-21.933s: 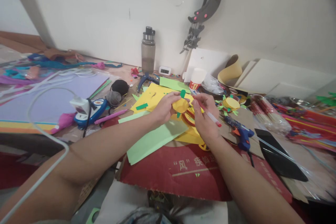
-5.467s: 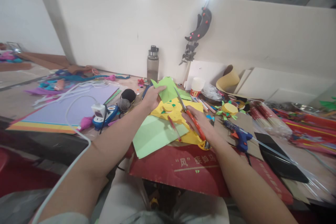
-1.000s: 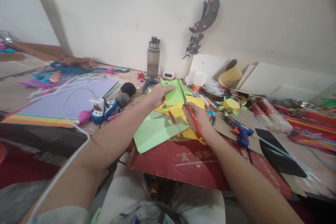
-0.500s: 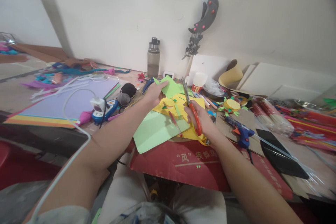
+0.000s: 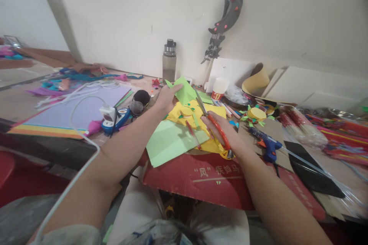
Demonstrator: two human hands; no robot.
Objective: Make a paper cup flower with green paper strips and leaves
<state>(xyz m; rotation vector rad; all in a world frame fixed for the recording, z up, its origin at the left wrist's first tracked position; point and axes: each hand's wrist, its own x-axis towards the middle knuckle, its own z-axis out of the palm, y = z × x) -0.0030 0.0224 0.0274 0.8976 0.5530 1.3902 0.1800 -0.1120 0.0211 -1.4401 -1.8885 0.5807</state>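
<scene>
My left hand [image 5: 166, 98] pinches a bright green sheet of paper [image 5: 185, 91], holding it above the table. In my right hand [image 5: 221, 126] is a pair of scissors [image 5: 217, 128] with orange-red handles. Their blades point up and left, close to the paper's right edge; whether they touch it I cannot tell. Below lie a yellow sheet [image 5: 214, 111] with small green scraps and a round yellow piece [image 5: 186, 111] on it. A pale green sheet [image 5: 166, 143] lies nearer to me, with a red pen [image 5: 192, 134] across its right part.
A red cardboard sheet [image 5: 184, 178] covers the table's front edge. To the right are a blue glue gun [image 5: 270, 148] and a yellow paper turtle-like shape [image 5: 257, 114]. A bottle [image 5: 169, 63] and paper cup [image 5: 220, 89] stand behind. Coloured sheets [image 5: 86, 103] and a power adapter [image 5: 108, 115] lie left.
The green paper and my left hand have risen slightly. The scissors have tilted further left, their tips now nearer the paper's edge, with the handles shifted right and down.
</scene>
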